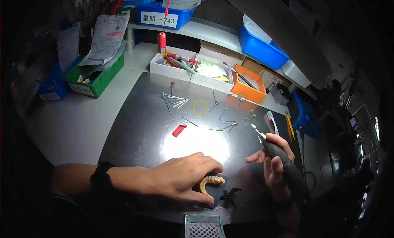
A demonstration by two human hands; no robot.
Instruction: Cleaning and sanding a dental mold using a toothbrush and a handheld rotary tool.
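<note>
My left hand [178, 177] is curved around a yellowish dental model [214, 179], a tooth arch on a dark base, with fingers along its far side and thumb along its near side. One tooth on it looks greyish-white. In my right hand [274, 172] is a black rotary handpiece [276, 150], tilted up to the left. Its pale tip [253, 126] is apart from the model. The middle fingers of that hand stick out loosely. Beside the model lies a small crumpled dark piece [230, 193].
Several metal burs [180, 102], a yellow rubber band [200, 107], a red scrap [179, 131] and a toothbrush [272, 122] lie on the dark mat [135, 123]. Behind stand a white tool box [170, 69], an orange box [248, 90] and a green bin [96, 84]. A perforated tray [204, 229] sits near me.
</note>
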